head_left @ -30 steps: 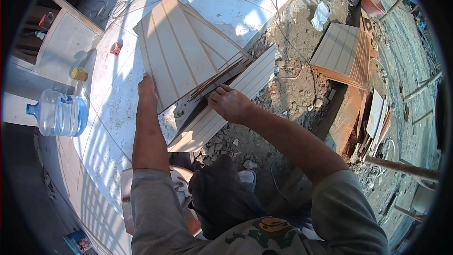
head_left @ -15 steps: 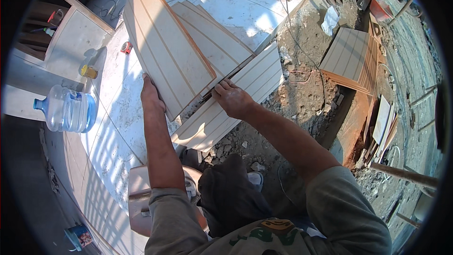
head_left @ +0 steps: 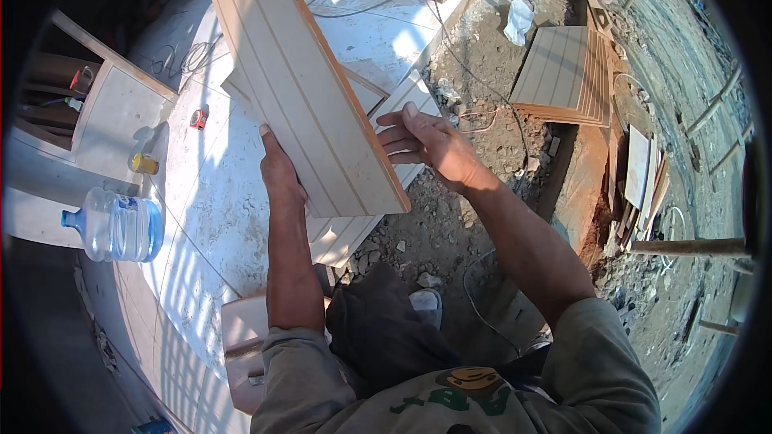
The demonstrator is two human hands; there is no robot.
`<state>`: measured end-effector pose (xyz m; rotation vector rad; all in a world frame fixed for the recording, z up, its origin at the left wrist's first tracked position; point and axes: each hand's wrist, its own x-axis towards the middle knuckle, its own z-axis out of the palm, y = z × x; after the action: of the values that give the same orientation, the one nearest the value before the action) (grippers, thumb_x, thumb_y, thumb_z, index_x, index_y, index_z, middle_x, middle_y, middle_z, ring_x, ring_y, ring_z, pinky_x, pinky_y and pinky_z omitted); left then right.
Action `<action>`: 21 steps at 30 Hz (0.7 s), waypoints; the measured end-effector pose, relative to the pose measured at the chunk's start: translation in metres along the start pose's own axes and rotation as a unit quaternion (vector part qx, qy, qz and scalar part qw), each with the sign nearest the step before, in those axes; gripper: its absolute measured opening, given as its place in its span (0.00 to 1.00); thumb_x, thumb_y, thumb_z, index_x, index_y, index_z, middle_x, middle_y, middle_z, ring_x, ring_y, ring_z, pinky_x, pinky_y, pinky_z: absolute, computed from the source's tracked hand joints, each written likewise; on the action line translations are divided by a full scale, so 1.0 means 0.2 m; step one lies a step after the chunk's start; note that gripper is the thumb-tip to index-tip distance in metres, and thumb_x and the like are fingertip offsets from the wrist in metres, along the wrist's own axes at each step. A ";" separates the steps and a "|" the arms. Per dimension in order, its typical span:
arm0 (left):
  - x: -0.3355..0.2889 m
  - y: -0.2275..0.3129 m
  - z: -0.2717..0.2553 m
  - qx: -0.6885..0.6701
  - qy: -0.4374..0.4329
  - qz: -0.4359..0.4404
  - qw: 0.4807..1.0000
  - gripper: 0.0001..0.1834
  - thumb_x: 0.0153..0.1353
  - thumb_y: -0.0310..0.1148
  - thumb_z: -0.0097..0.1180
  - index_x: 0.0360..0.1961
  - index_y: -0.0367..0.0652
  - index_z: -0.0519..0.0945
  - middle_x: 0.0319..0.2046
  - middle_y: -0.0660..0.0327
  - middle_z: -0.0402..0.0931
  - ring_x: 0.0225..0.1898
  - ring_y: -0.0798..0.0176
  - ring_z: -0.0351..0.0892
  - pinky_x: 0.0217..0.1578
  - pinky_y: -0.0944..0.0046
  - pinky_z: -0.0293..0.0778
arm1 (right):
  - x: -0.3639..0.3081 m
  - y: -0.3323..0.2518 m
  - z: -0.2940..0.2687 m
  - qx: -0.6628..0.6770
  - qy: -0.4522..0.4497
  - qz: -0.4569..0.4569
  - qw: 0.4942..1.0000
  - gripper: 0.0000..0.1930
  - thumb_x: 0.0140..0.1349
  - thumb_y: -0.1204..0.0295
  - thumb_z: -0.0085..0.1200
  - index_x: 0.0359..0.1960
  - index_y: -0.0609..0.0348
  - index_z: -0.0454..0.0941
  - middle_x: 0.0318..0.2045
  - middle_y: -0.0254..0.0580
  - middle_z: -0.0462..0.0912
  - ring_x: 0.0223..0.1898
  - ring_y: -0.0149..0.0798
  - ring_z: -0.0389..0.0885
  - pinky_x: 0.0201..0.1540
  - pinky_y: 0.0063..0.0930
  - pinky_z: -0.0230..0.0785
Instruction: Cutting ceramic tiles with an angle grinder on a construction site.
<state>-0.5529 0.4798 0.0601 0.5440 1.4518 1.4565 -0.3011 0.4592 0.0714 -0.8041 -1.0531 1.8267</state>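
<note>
A long beige tile [head_left: 310, 88] with dark grooved stripes and reddish-brown edges is tilted up in front of me. My left hand [head_left: 280, 169] grips its left edge, thumb on the striped face and the other fingers hidden behind. Beside the opposite edge, my right hand [head_left: 438, 145] has its fingers spread and thumb raised; whether the fingertips touch the tile I cannot tell. Underneath lies another striped tile [head_left: 342, 243], partly covered. More tile pieces show behind the raised one.
Left are a clear water jug [head_left: 121, 225], a yellow container [head_left: 145, 164] and a red tape measure [head_left: 199, 118]. A plastic stool [head_left: 241, 329] stands by my legs. Stacked striped tiles [head_left: 551, 68] sit to the right, past rubble and a dark cable [head_left: 482, 79].
The striped tile has been lifted off the pieces below and brought nearer to me. My right hand has come off the lower tiles and opened at the raised tile's right edge.
</note>
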 end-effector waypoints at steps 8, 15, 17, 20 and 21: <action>-0.34 -0.17 0.57 0.072 -0.269 0.024 0.960 0.37 0.69 0.58 0.41 0.57 0.30 0.71 0.52 0.50 0.76 0.48 0.55 0.80 0.49 0.61 0.78 | -0.66 -0.20 -0.11 -0.254 0.361 -0.164 0.882 0.22 0.66 0.58 0.52 0.49 0.69 0.74 0.40 0.55 0.81 0.42 0.47 0.81 0.47 0.38 0.71; -0.82 -0.78 0.93 0.222 -0.259 0.159 0.927 0.36 0.70 0.58 0.42 0.48 0.28 0.78 0.41 0.52 0.81 0.39 0.56 0.81 0.42 0.61 0.75 | -1.44 0.14 -0.41 -0.261 0.620 -0.032 0.739 0.24 0.64 0.55 0.50 0.40 0.71 0.74 0.33 0.69 0.80 0.39 0.66 0.79 0.46 0.53 0.69; -1.05 -0.93 0.91 0.240 -0.324 0.053 0.914 0.39 0.68 0.60 0.42 0.45 0.26 0.80 0.36 0.51 0.81 0.37 0.54 0.80 0.42 0.58 0.73 | -1.63 0.34 -0.48 -0.266 0.664 0.011 0.699 0.27 0.64 0.50 0.50 0.36 0.71 0.76 0.30 0.67 0.80 0.39 0.65 0.80 0.45 0.53 0.70; -1.22 -1.18 0.87 0.406 -0.297 0.113 0.857 0.42 0.67 0.63 0.39 0.41 0.26 0.82 0.36 0.46 0.82 0.39 0.50 0.80 0.44 0.56 0.73 | -1.91 0.53 -0.52 -0.211 0.683 0.061 0.697 0.32 0.63 0.44 0.50 0.33 0.70 0.77 0.30 0.66 0.81 0.38 0.63 0.80 0.44 0.51 0.70; -1.34 -1.21 0.88 0.470 -0.275 0.128 0.829 0.42 0.67 0.64 0.37 0.41 0.26 0.82 0.36 0.44 0.82 0.40 0.48 0.81 0.44 0.55 0.73 | -1.98 0.57 -0.55 -0.203 0.684 0.075 0.696 0.33 0.63 0.42 0.50 0.34 0.70 0.78 0.31 0.66 0.81 0.39 0.62 0.81 0.44 0.50 0.70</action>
<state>-0.2128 0.2963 -0.0494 1.6677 1.5640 0.5507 -0.0819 0.1081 -0.0349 -2.0703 -0.3077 0.5773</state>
